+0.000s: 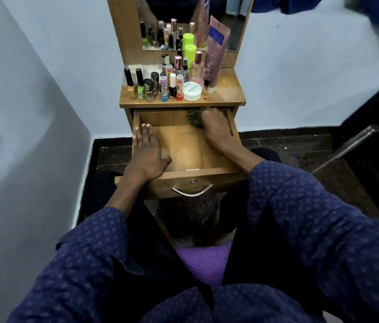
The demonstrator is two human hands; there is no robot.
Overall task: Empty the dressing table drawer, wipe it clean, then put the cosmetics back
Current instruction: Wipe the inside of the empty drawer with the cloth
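Pressing a dark crumpled cloth (194, 117) into the open wooden drawer (183, 148) (rear corner), the right hand (216, 129) grips it; the left hand (147, 152) rests flat, fingers straight, on the left wall.

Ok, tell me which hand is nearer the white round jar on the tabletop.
Right. The right hand is at the back right of the open drawer, on a dark cloth just below the white round jar. The left hand rests on the drawer's front-left edge, farther away.
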